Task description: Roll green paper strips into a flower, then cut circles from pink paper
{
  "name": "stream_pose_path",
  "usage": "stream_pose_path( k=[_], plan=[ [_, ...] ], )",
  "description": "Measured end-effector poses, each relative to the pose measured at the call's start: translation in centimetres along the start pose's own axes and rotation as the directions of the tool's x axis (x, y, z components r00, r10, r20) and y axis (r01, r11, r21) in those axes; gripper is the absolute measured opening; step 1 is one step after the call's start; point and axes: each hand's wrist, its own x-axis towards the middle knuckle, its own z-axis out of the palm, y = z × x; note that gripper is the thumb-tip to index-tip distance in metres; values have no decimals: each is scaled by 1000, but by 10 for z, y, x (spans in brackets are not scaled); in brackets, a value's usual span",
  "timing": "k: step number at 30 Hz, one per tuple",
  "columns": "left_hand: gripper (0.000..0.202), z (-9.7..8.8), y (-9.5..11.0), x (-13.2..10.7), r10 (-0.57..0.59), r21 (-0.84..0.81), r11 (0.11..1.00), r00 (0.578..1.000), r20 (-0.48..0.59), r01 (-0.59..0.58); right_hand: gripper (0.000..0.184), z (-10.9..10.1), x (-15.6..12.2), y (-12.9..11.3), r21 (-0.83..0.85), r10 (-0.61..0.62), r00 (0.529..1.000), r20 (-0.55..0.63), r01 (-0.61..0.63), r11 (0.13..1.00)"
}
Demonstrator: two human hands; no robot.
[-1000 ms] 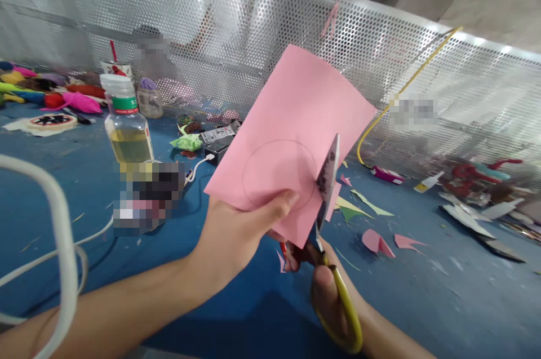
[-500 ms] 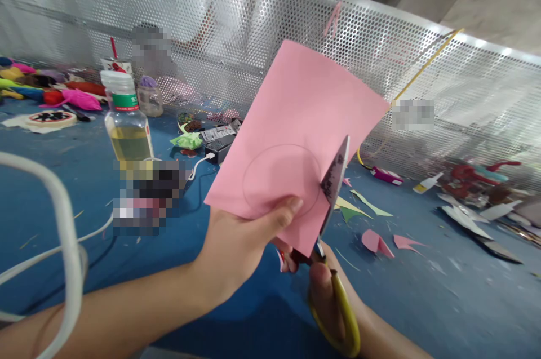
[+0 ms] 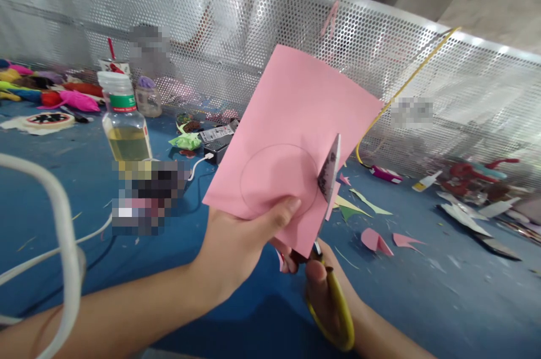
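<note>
The left hand (image 3: 236, 249) pinches a pink sheet (image 3: 296, 105) by its lower part, thumb pressed flat on the front near the lower edge of a drawn oval (image 3: 279, 150), the other fingers mostly hidden behind. The right hand (image 3: 323, 288) is closed around the yellow handle of a pair of scissors (image 3: 330, 176); its thumb sits in the loop. One blade shows in front of the sheet, just beside the oval's right side; the other blade is hidden. By count, there is one sheet, one oval and one pair of scissors. Beyond, on the blue table (image 3: 422, 302), two larger pink scraps (image 3: 376, 240) lie to the right, with one pale green sliver (image 3: 371, 202) near them. Farther out stand one bottle (image 3: 127, 128) of yellowish liquid at the left and one small bottle (image 3: 426, 181) lying at the right. Compared with half a second ago, sheet and blade sit slightly farther left in view, and a pink strip now shows right of the blade, where none was visible.
</note>
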Motion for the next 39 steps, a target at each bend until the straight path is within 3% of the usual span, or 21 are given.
stream_pose_path(
  k=[6, 15, 21, 25, 28, 33, 39],
  plan=[
    [21, 0, 2, 1, 25, 24, 999, 1000, 2, -25, 71, 2, -2, 13, 94, 0, 1000, -22, 2, 996],
    [19, -3, 1, 6, 76, 98, 992, 997, -15, -75, 72, 0, 0, 15, 25, -6, 999, -32, 7, 1000],
    [19, -4, 6, 11, 13, 53, 999, 1000, 26, -15, 73, -2, -2, 31, 18, 4, 998, -70, -3, 1000],
    [34, -6, 10, 16, 71, 88, 994, 997, -43, -67, 72, -9, 0, 31, -43, -17, 995, -101, 13, 999],
    [46, -6, 14, 22, 84, 74, 994, 996, -17, -83, 69, -18, 2, 26, -111, -36, 994, -104, 25, 994],
    [52, -4, 18, 26, 79, 50, 996, 997, 15, -80, 69, -24, 5, 20, -118, -20, 993, -118, 6, 993],
    [51, -7, 16, 25, 97, 74, 993, 995, -7, -97, 72, -16, 4, 20, -100, 10, 992, -123, -23, 995]
  ],
)
